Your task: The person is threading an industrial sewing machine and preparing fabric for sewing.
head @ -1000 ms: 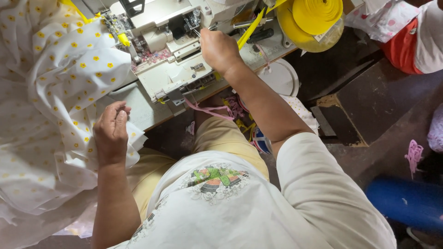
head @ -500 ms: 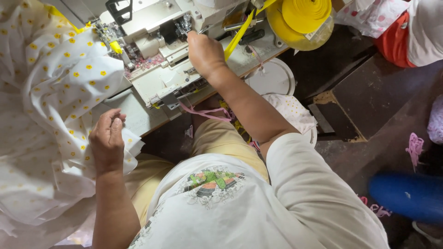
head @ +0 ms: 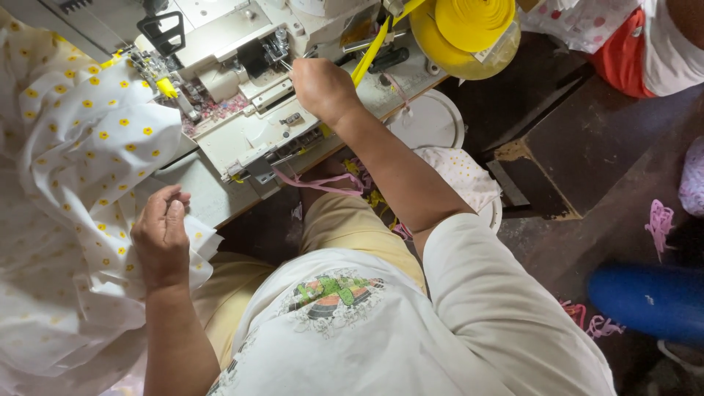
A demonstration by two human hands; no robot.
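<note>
Gripping white fabric with yellow dots (head: 81,169): left hand (head: 163,238) has fingers curled over a bunched fold of it at the near edge of the sewing table (head: 202,192). Fabric spreads from the machine's left side down across the table and off the bottom-left of the view, draped past the person's lap.

Right hand (head: 321,88) is up at the sewing machine (head: 242,95), fingers closed near the needle area, touching or pinching something small there; cannot tell what, knuckles hide it. A yellow tape strip (head: 370,55) runs diagonally just beside that hand, up to a yellow tape roll (head: 469,29) at the top of the view.

Pink thread scraps (head: 323,183) hang off the machine's front edge, above the knees. White round lid (head: 429,121) lies on the table right of the forearm. More dotted cloth (head: 458,176) sits in a bucket below it.

Further out: dark floor (head: 587,147), pink scraps (head: 660,220), blue cylinder (head: 649,301) at lower right. 1 other person's red-and-white clothing (head: 645,51) shows at top right.
</note>
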